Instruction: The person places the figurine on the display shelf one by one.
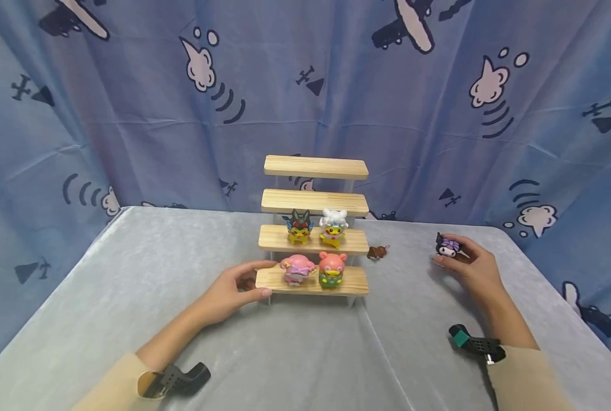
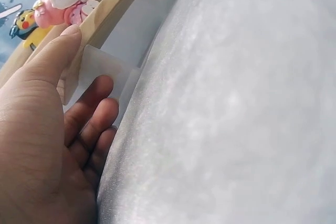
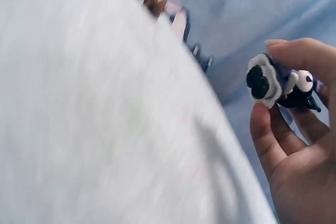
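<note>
A four-step wooden display stand (image 1: pixel 312 244) with clear supports stands in the middle of the table. My left hand (image 1: pixel 235 285) holds the left end of its lowest step, thumb along the front edge and fingers curled by the clear support (image 2: pixel 123 74). On that step are a pink figurine (image 1: pixel 297 269) and a coral one (image 1: pixel 332 269) with a green lower part. One step up stand a dark-hooded yellow figurine (image 1: pixel 299 227) and a white-hooded one (image 1: pixel 333 227). Off to the right, my right hand (image 1: pixel 469 265) pinches a small black, white and purple figurine (image 1: pixel 447 246), its flower-shaped base (image 3: pixel 264 81) facing the wrist camera.
A small brown object (image 1: pixel 377 252) lies on the table just right of the stand. The table has a pale grey cloth (image 1: pixel 182 251). Behind it hangs a blue patterned curtain (image 1: pixel 284 80). The two upper steps (image 1: pixel 315 166) bear no figurines.
</note>
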